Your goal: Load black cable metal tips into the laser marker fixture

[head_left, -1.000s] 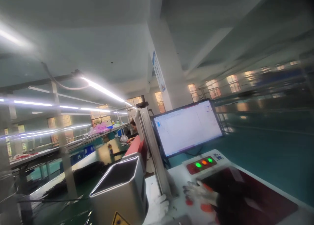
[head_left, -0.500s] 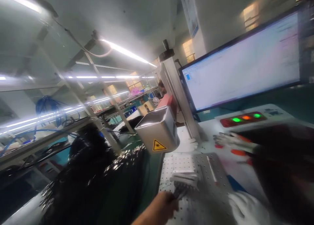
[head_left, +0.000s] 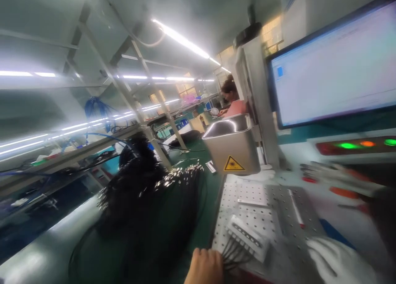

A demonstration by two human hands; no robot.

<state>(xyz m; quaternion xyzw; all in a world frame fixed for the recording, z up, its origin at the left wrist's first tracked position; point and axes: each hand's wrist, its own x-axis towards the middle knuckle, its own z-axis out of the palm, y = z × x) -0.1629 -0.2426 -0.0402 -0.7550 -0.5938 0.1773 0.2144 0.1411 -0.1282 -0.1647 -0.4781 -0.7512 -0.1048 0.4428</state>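
Observation:
My left hand point(head_left: 204, 267), bare, is closed around a bundle of black cables point(head_left: 232, 251) at the bottom centre. The cables run into a light metal fixture with a row of slots point(head_left: 246, 236), tilted over the perforated plate point(head_left: 225, 203). My right hand is not clearly in view. A white glove shape point(head_left: 338, 259) lies at the lower right; whether a hand is inside cannot be told. Above the plate hangs a metal laser head point(head_left: 232, 150) with a yellow warning triangle.
Black cables with shiny ends point(head_left: 182, 176) pile on the green table at the left. A monitor point(head_left: 334, 69), a panel with lit buttons point(head_left: 355, 145), gloves point(head_left: 340, 178) and a red-tipped pen point(head_left: 296, 209) are at the right. A person point(head_left: 233, 98) sits beyond.
The view has swung left and closer. The slotted fixture with the cables has come off its earlier position by the plate's bar, toward me, and now tilts with its slots visible.

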